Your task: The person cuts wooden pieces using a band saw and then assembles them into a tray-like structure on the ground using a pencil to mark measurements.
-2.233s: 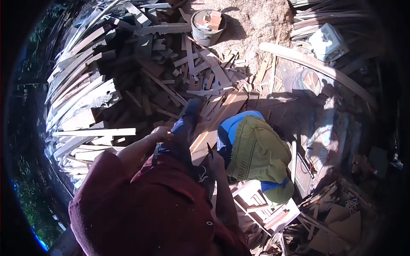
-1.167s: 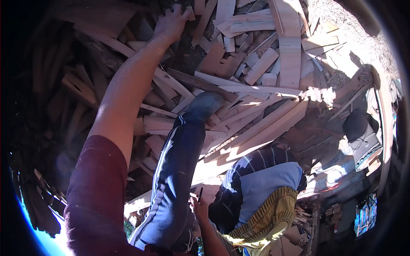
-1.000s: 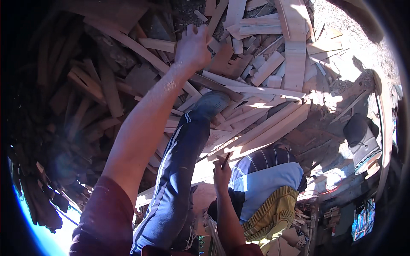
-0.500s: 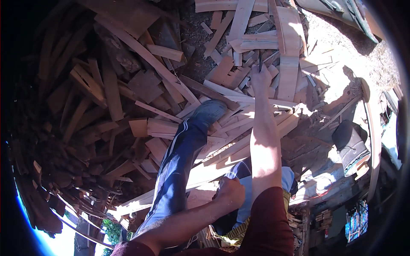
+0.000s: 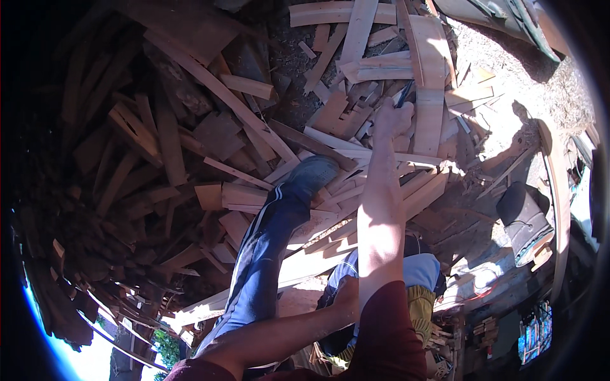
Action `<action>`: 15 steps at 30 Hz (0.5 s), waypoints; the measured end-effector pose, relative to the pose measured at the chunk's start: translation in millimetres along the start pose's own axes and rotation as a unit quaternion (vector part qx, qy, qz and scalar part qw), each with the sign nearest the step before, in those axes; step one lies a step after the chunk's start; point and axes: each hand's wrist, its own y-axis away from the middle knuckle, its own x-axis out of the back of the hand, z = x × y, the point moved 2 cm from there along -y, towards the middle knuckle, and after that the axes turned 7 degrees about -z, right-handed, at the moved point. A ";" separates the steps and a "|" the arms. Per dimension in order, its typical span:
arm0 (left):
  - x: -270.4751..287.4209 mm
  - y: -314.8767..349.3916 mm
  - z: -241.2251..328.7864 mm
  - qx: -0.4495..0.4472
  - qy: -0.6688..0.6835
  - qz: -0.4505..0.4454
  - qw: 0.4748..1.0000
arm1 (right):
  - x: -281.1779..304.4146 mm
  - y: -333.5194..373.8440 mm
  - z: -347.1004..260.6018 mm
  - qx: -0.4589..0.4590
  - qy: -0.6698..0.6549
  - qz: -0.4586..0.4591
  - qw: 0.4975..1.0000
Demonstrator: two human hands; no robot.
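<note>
My right hand [image 5: 393, 119] reaches far out over the scrap wood, its fingers closed around a dark, slim, pen-like tool [image 5: 403, 95]. The tool's kind is too small to make out. Just beyond that hand lies a short pale board [image 5: 381, 66], and a longer flat plank [image 5: 430, 117] is close on its right. My left hand [image 5: 346, 296] is curled near my lap, partly behind my right forearm. Whether anything is in its fingers is hidden.
Heaped wood offcuts [image 5: 146, 140] fill the left side. My blue-trousered leg and shoe [image 5: 314, 171] rest among long planks [image 5: 343, 247]. At the right are a dark boot-like object [image 5: 522, 222] and a long curved strip of wood [image 5: 559, 197]. Sunlit sawdust [image 5: 540, 82] covers the ground at upper right.
My right hand has turned, so the dark tool now tilts to the right. The right forearm has shifted left and now covers part of my left hand.
</note>
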 end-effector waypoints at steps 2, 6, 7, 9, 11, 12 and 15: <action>1.7 2.3 -0.8 -0.023 0.012 0.031 0.999 | 16.8 -4.3 11.3 -0.057 -0.093 -0.001 0.994; 16.8 10.5 3.7 -0.073 -0.002 0.054 0.996 | 47.2 8.6 23.5 0.090 -0.047 -0.024 0.995; 21.8 11.1 6.4 -0.044 0.006 -0.010 0.999 | 50.6 12.6 29.4 0.127 -0.073 -0.073 0.987; 18.6 10.4 9.8 -0.035 -0.022 -0.049 0.998 | 47.8 20.0 31.6 0.136 -0.054 -0.112 0.983; 19.1 11.2 5.7 -0.014 -0.045 -0.087 0.995 | 40.0 43.8 11.5 0.118 -0.055 -0.178 0.975; 23.7 12.6 5.5 -0.013 -0.028 -0.066 0.997 | 38.4 43.5 7.6 0.117 -0.056 -0.175 0.976; 27.2 20.1 3.4 -0.006 0.016 0.018 1.000 | 27.0 30.6 0.8 0.066 0.054 -0.112 0.990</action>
